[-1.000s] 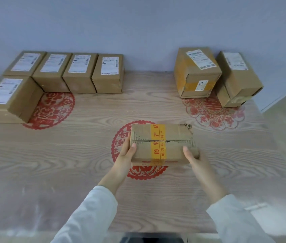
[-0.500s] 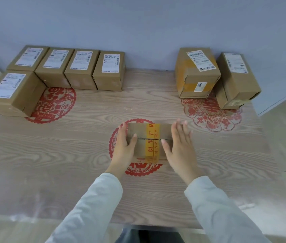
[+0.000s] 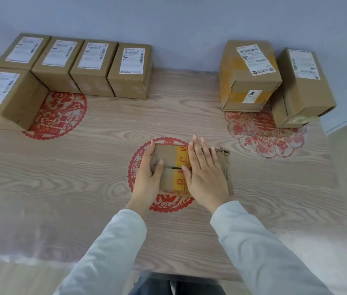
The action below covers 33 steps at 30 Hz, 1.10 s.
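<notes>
- The small box (image 3: 169, 160) lies flat on the middle red paper-cut (image 3: 168, 202) of the table (image 3: 104, 167), towards the person's side and well apart from the other parcels.
- The left hand (image 3: 147, 177) grips the box's left end, with the thumb hooked over the top and the fingers round the far side. The right hand (image 3: 205, 173) lies flat on top with its fingers straight and slightly spread, pressing rather than pinching.
- Judging from this, the box is down on its mark but not yet let go. No shipping label shows on its upper face, so turning it or moving it to a group probably remains.
- A row of four boxes (image 3: 96, 69) and a fifth box (image 3: 6, 96) stand at the far left with their labels up. Two larger boxes (image 3: 249, 75) sit at the far right.
- The small box is worn brown cardboard, a low rectangle with a frayed far-right corner. A slit seam runs across the top, crossed by a band of yellow tape (image 3: 181, 165) with red characters.
- The table shows pale wood grain with a slight sheen.
</notes>
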{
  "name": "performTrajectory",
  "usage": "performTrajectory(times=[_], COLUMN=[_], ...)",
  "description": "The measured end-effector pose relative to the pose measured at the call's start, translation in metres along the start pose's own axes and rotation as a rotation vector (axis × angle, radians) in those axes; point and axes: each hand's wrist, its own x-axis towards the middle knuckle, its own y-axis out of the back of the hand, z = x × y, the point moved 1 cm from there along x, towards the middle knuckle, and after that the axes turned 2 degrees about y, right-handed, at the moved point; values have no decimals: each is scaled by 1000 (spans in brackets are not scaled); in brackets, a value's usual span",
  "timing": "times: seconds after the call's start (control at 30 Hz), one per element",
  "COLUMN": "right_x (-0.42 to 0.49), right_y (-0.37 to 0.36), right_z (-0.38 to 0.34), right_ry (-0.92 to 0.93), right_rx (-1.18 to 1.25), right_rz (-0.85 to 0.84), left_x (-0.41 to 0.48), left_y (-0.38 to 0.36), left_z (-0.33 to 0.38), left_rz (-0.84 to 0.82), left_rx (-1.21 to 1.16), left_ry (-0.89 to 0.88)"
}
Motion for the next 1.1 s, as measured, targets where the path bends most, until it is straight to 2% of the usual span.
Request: performTrajectory(times=[0.43, 0.5, 0.53, 0.6, 0.67, 0.73, 0.77, 0.8, 0.87, 1.0, 1.1], right_x=[2, 1, -1, -6, -14, -18, -19, -20, -23, -37, -54], right_y=[1, 6, 11, 23, 31, 35, 36, 37, 42, 51, 40], right_z=[1, 2, 3, 6, 17, 30, 33, 35, 34, 25, 16], right_ry=[-22, -5, -25, -185, -466, -689, -744, -775, -790, -726, -759], right_rx=[-76, -63, -42, 18, 135, 378, 503, 614, 768, 957, 1072], right_rz=[-58, -17, 7, 29, 45, -51, -113, -151, -118, 134, 309], left_x=[2, 1, 1, 4, 5, 4, 4, 4, 3, -4, -17], left_y=[1, 4, 7, 14, 18, 19, 18, 17, 18, 24, 25], left_z=[2, 3, 1, -1, -2, 2, 4, 5, 8, 4, -4], left_rz=[-9, -55, -80, -119, -135, -152, -158, -157, -126, -61, -42], left_rx=[-22, -38, -46, -13, 18, 23, 24, 19, -6, -65, -104], left_ry=[21, 55, 95, 168, 210, 220, 220, 221, 227, 197, 213])
